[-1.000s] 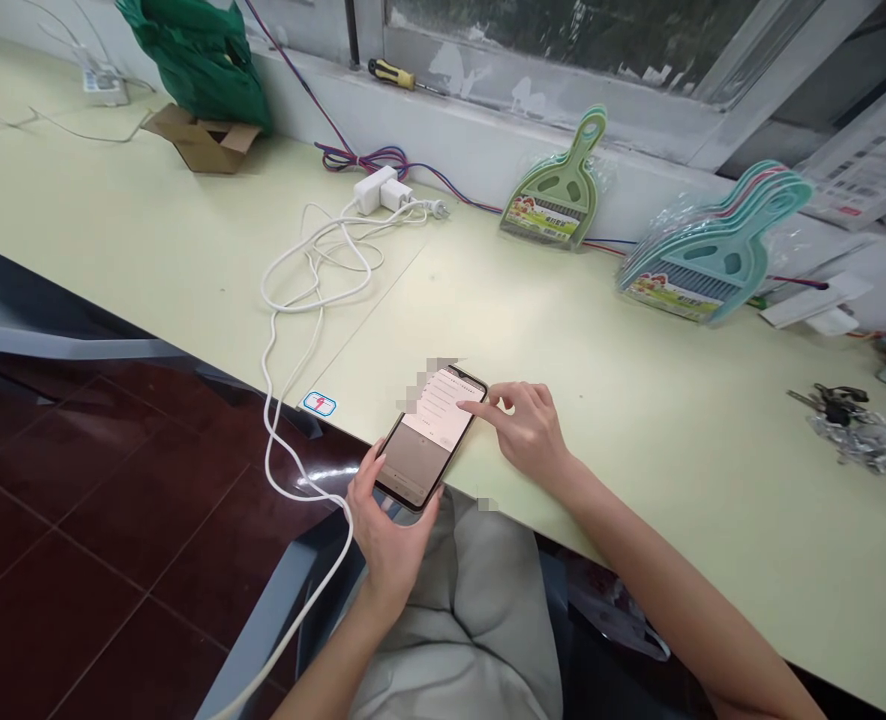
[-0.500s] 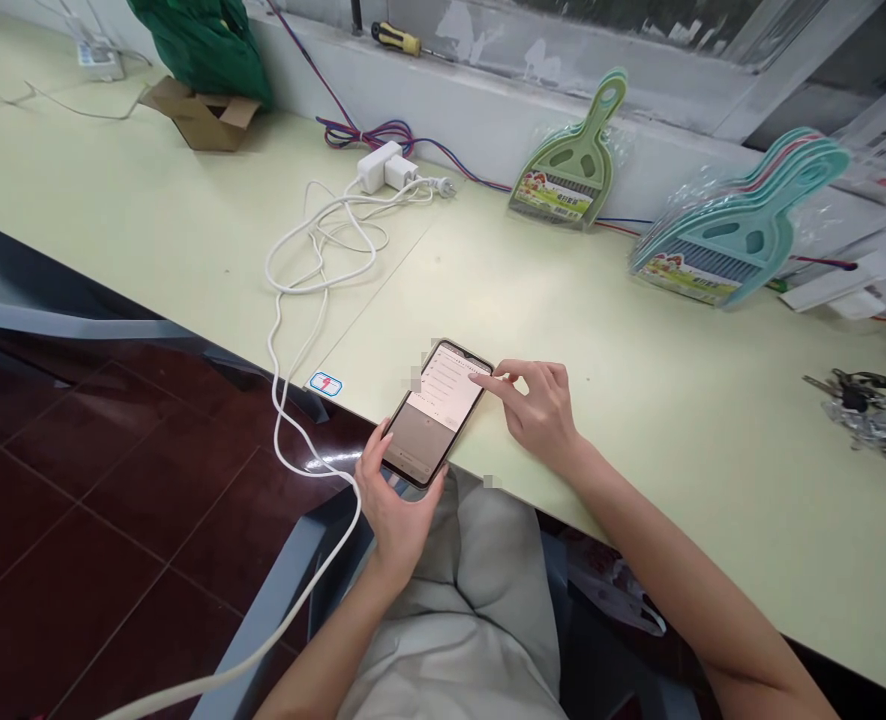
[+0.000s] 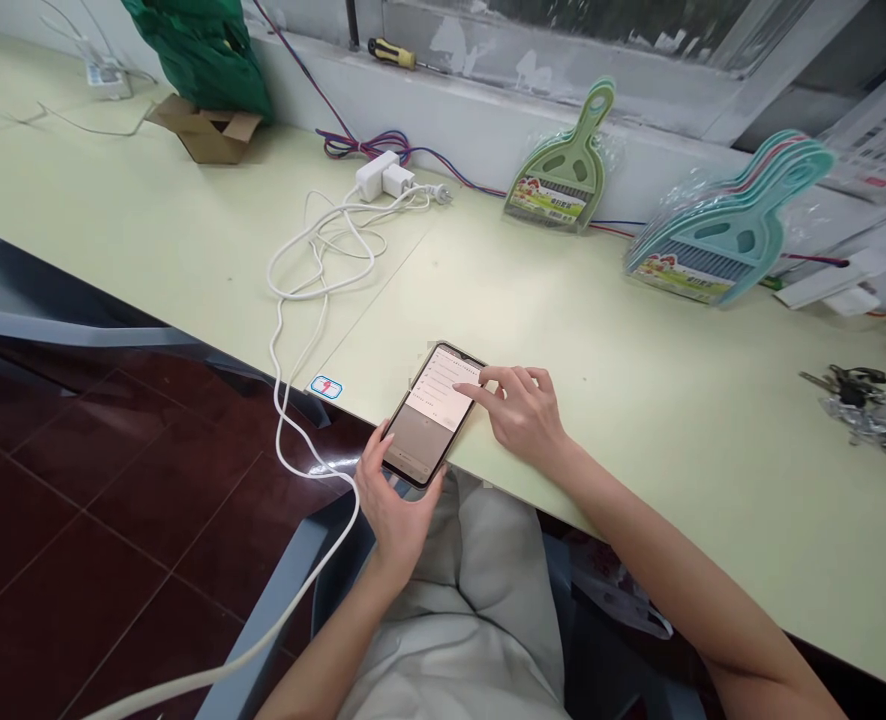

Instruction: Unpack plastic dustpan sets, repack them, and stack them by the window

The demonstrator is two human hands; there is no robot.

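A smartphone [image 3: 423, 440] with a lit screen is tilted at the table's front edge. The upper part of the screen is white with lines of text, the lower part grey. My left hand [image 3: 396, 510] grips its lower end, fingers along the left side and thumb at the lower right corner. Above the right side of the screen is my right hand [image 3: 525, 412], holding nothing. One digit stretches onto the white part of the screen and the other fingers are bent. From this view I cannot tell whether the fingertip touches the glass.
A white cable [image 3: 284, 440] runs from white plugs [image 3: 384, 178] over the table edge. Packaged dustpan sets, one green [image 3: 567, 185] and several turquoise [image 3: 735, 240], lean at the wall. Keys [image 3: 855, 385] lie at right. A cardboard box [image 3: 214, 135] stands far left on the pale table [image 3: 638, 400].
My right hand has moved slightly left, bringing its stretched digit farther over the screen. My left hand still holds the phone in the same place. The view has shifted a little.
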